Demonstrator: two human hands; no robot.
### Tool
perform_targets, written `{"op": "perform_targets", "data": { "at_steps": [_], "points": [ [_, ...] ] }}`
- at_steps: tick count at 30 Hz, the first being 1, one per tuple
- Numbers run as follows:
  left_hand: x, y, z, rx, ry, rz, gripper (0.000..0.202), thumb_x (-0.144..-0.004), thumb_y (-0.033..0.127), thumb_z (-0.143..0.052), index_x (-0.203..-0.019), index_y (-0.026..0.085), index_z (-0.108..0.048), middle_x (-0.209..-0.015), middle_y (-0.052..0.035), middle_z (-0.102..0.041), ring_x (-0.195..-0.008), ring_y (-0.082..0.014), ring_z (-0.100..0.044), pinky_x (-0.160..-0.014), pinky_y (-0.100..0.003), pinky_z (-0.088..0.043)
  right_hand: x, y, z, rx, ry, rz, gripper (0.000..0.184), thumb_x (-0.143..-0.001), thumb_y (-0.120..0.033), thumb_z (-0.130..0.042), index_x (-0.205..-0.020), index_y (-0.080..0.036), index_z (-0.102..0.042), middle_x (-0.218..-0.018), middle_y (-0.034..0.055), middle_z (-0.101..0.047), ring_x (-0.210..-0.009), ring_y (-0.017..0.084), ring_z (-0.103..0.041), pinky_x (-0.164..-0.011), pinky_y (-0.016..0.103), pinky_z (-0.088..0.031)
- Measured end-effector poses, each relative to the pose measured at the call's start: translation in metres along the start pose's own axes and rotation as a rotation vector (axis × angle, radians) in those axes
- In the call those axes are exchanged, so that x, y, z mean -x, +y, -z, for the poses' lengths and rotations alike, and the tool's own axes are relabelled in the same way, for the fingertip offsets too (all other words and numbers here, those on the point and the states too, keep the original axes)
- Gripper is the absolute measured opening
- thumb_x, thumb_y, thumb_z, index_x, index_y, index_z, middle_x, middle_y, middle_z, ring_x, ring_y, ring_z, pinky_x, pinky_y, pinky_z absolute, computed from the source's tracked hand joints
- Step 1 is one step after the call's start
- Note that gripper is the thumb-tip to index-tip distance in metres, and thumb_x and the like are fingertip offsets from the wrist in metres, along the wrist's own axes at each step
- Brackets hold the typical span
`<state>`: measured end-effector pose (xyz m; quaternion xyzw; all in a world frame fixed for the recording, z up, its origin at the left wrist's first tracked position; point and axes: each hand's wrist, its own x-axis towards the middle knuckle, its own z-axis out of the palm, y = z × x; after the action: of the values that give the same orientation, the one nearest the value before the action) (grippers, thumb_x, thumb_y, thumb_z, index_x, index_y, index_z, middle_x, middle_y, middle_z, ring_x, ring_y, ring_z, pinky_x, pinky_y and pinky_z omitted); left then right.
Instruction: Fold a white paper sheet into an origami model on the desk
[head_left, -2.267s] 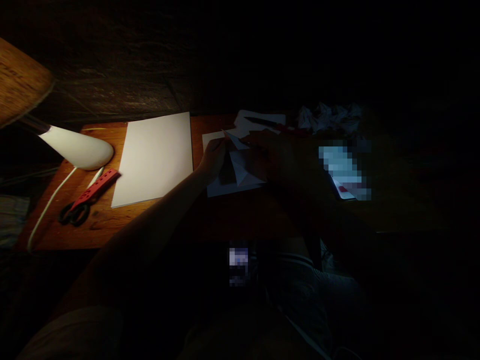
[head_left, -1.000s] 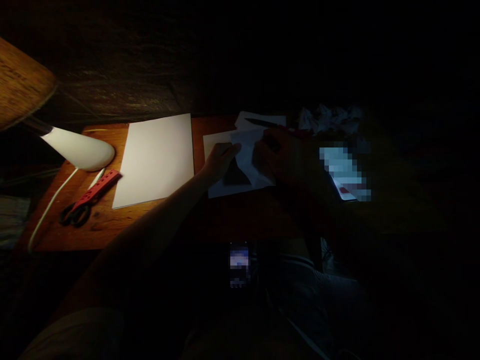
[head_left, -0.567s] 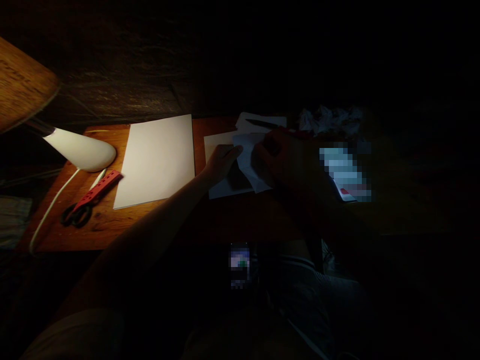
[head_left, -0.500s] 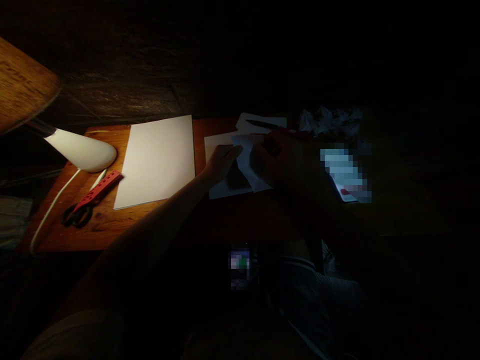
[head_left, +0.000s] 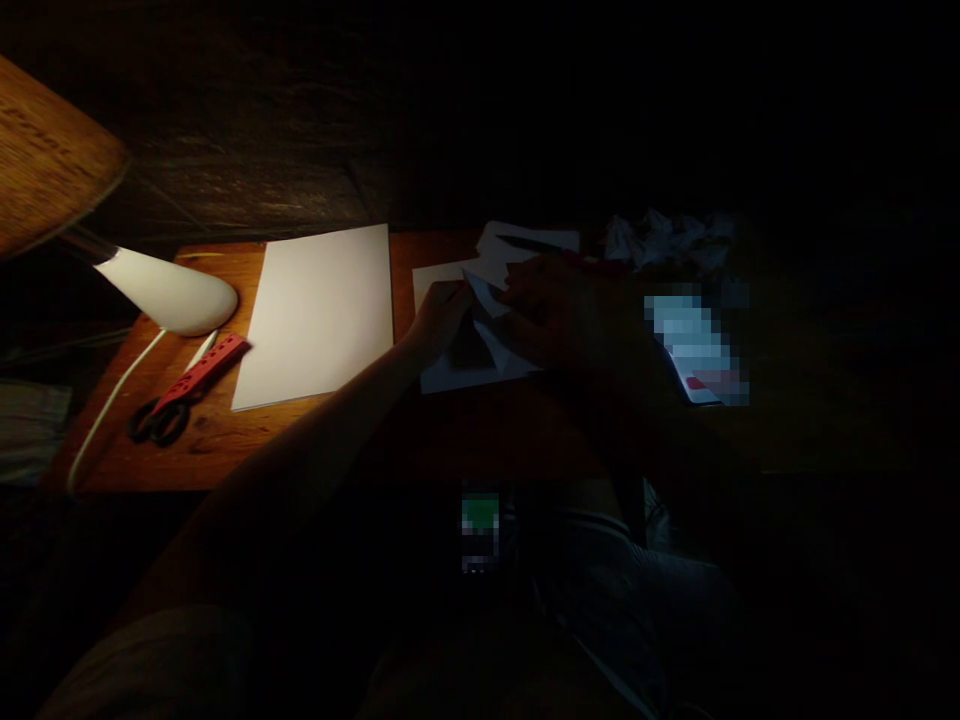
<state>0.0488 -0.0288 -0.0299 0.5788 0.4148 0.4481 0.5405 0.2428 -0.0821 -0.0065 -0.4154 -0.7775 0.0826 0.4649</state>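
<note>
A folded white paper (head_left: 486, 328) lies on a flat white sheet (head_left: 457, 374), with a dark gap and pointed flaps showing. My left hand (head_left: 442, 320) presses on its left side, fingers over the fold. My right hand (head_left: 553, 310), deep in shadow, grips its right side. Part of the folded paper is hidden under both hands. A dark pen or blade (head_left: 534, 243) rests on a white paper scrap (head_left: 529, 240) just beyond my right hand.
A lit white lamp (head_left: 169, 292) stands at the left, by a stack of white paper (head_left: 315, 315). Black-handled scissors (head_left: 159, 424) and a red strip (head_left: 202, 365) lie on the wooden desk (head_left: 210, 450). Crumpled paper (head_left: 667, 238) and a glowing phone (head_left: 694, 350) sit right.
The wide paper flap that stood up between my hands has gone down into narrower pointed folds. My right hand has moved slightly left, and the view has shifted a little.
</note>
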Motion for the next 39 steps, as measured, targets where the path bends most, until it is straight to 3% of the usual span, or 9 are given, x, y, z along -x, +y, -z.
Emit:
{"op": "perform_targets", "data": {
  "at_steps": [7, 12, 17, 21, 25, 29, 32, 37, 39],
  "points": [
    [0.001, 0.004, 0.001, -0.017, -0.008, -0.021, 0.03, -0.093, 0.036, -0.066, -0.069, 0.019, -0.06, -0.065, -0.0016, -0.059, -0.061, -0.0132, -0.054, -0.058, -0.027, -0.043, -0.003, -0.013, 0.01, 0.021, -0.141, -0.048, 0.032, -0.091, -0.052, -0.077, -0.109, -0.026, -0.077, -0.116, 0.0085, -0.075, -0.107, 0.029, -0.069, -0.095, 0.045, -0.058],
    [0.001, 0.003, 0.002, -0.021, -0.003, -0.019, 0.031, -0.093, 0.036, -0.067, -0.068, 0.019, -0.06, -0.067, -0.0018, -0.059, -0.061, -0.0125, -0.052, -0.057, -0.027, -0.041, -0.002, -0.011, 0.008, -0.016, -0.133, -0.038, 0.035, -0.097, -0.055, -0.067, -0.113, -0.025, -0.078, -0.116, 0.0078, -0.074, -0.107, 0.027, -0.069, -0.094, 0.044, -0.057],
    [0.001, 0.003, 0.002, -0.011, -0.042, -0.021, 0.035, -0.094, 0.037, -0.066, -0.065, 0.019, -0.059, -0.065, -0.0015, -0.058, -0.06, -0.0118, -0.05, -0.058, -0.028, -0.043, -0.002, -0.004, 0.003, -0.07, -0.095, -0.019, 0.031, -0.096, -0.052, -0.069, -0.111, -0.025, -0.076, -0.11, 0.008, -0.074, -0.096, 0.024, -0.069, -0.083, 0.039, -0.058],
    [0.001, 0.003, 0.0, 0.047, -0.037, -0.014, 0.048, -0.093, 0.052, -0.07, -0.062, 0.02, -0.053, -0.061, -0.0004, -0.051, -0.059, -0.0121, -0.046, -0.059, -0.029, -0.045, -0.003, -0.005, 0.004, 0.01, -0.093, -0.055, 0.026, -0.096, -0.044, -0.072, -0.111, -0.024, -0.075, -0.111, 0.0073, -0.075, -0.099, 0.025, -0.068, -0.087, 0.04, -0.056],
    [0.001, 0.001, 0.0, 0.113, -0.086, -0.046, 0.058, -0.091, 0.067, -0.068, -0.061, 0.021, -0.052, -0.062, 0.0003, -0.046, -0.06, -0.0123, -0.046, -0.06, -0.031, -0.044, -0.003, -0.005, 0.005, 0.026, -0.057, -0.007, 0.027, -0.096, -0.046, -0.072, -0.108, -0.021, -0.076, -0.106, 0.0089, -0.076, -0.091, 0.023, -0.068, -0.08, 0.036, -0.054],
    [0.002, 0.002, 0.004, 0.021, -0.175, -0.084, 0.048, -0.082, 0.055, -0.082, -0.063, 0.019, -0.057, -0.062, 0.0024, -0.049, -0.061, -0.0103, -0.047, -0.059, -0.027, -0.041, -0.003, -0.001, 0.002, 0.031, -0.013, 0.028, 0.029, -0.101, -0.047, -0.065, -0.106, -0.02, -0.075, -0.102, 0.009, -0.074, -0.086, 0.021, -0.067, -0.074, 0.034, -0.052],
    [0.002, 0.002, 0.006, -0.041, -0.171, -0.098, 0.038, -0.081, 0.043, -0.085, -0.064, 0.017, -0.063, -0.063, 0.0013, -0.057, -0.062, -0.0106, -0.052, -0.057, -0.025, -0.042, -0.002, 0.001, -0.002, -0.005, -0.012, 0.038, 0.029, -0.1, -0.048, -0.066, -0.105, -0.021, -0.075, -0.101, 0.0081, -0.074, -0.091, 0.022, -0.067, -0.078, 0.035, -0.053],
    [-0.001, -0.002, 0.006, -0.069, -0.134, -0.11, 0.029, -0.082, 0.034, -0.083, -0.067, 0.017, -0.066, -0.063, -0.0007, -0.063, -0.061, -0.0125, -0.057, -0.056, -0.026, -0.047, 0.0, 0.0, -0.005, -0.147, -0.022, -0.187, 0.041, -0.095, -0.055, -0.068, -0.121, -0.024, -0.069, -0.103, 0.0052, -0.074, -0.087, 0.021, -0.068, -0.073, 0.034, -0.054],
    [-0.001, -0.002, 0.005, -0.073, -0.141, -0.11, 0.026, -0.083, 0.033, -0.083, -0.069, 0.017, -0.067, -0.065, -0.0012, -0.065, -0.064, -0.0135, -0.06, -0.059, -0.026, -0.05, 0.0, -0.001, -0.004, -0.194, -0.033, -0.261, 0.041, -0.095, -0.057, -0.067, -0.119, -0.023, -0.069, -0.099, 0.0045, -0.074, -0.084, 0.02, -0.067, -0.07, 0.033, -0.053]
  ]
}}
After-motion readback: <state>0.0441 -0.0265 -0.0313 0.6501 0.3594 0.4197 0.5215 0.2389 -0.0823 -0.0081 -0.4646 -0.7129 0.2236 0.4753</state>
